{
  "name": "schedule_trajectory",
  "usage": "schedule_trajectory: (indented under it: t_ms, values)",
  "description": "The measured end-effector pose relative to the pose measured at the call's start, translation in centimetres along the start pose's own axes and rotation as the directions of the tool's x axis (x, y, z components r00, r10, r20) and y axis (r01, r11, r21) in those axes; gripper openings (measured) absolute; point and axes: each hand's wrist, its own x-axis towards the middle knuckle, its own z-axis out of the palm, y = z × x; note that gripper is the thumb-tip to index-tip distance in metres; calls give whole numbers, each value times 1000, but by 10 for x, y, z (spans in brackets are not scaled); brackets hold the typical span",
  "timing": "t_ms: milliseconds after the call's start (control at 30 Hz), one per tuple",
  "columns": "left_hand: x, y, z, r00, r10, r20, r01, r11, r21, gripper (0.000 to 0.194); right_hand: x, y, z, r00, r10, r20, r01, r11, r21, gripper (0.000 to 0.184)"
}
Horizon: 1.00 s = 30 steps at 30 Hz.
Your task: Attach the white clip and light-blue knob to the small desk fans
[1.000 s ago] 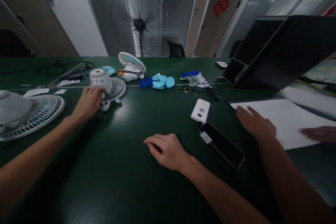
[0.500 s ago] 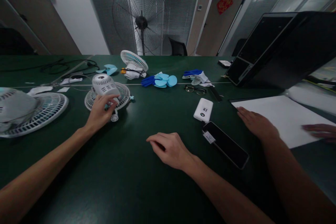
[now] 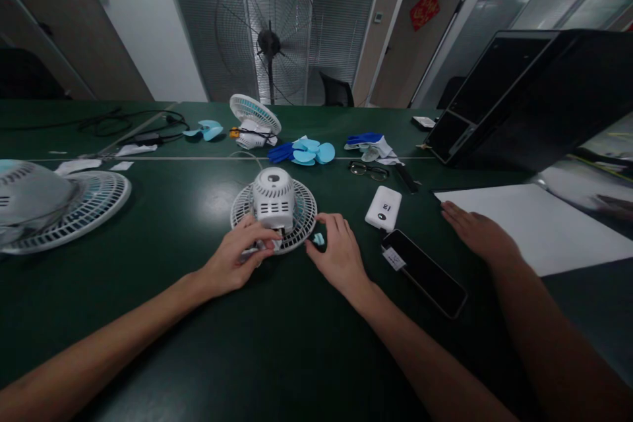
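A small white fan head [image 3: 274, 201] rests face down on the dark green table in front of me, its motor housing pointing up and its round grille beneath. My left hand [image 3: 237, 254] is closed on the near side of the fan, at the white part below the housing; its fingers hide that part. Beside the grille's right edge is my right hand [image 3: 339, 250], thumb and fingers apart. Between them lies a small light-blue clip [image 3: 318, 238] at the rim. Whether the right fingertips touch the grille I cannot tell.
Another fan head [image 3: 64, 211] lies far left. Toward the back are a third fan [image 3: 254, 122], blue fan blades [image 3: 311, 151], gloves [image 3: 370, 145] and glasses [image 3: 368, 170]. A white power bank [image 3: 384, 208] and phone [image 3: 425, 271] lie right, near another person's hand [image 3: 477, 234] on white paper [image 3: 548, 224].
My left hand has brought the fan head from the left to in front of me. My right hand has moved forward to its rim, and its fingers have spread.
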Motion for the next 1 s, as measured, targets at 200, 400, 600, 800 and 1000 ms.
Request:
schedule_trajectory:
  t_ms: [200, 400, 600, 800, 1000]
  values:
    - [17, 16, 26, 994, 108, -5, -108, 994, -33, 24, -6, 7, -2, 997, 73, 8, -73, 997, -15, 23]
    - [12, 18, 28, 983, 94, -160, -81, 993, 87, 36, 0, 149, -137, 992, -98, -76, 103, 992, 73, 21]
    - [0, 26, 13, 978, 136, -158, -79, 943, 323, 40, 3, 205, -197, 912, -357, -201, 362, 932, -13, 37]
    - [-32, 29, 5, 987, -121, -101, 150, 919, 365, 18, -14, 28, -68, 932, -234, -275, 260, 964, 60, 13]
    - [-46, 26, 5, 928, -349, 130, 277, 881, 385, 29, -12, -29, -10, 967, -220, -132, 239, 959, 150, 15]
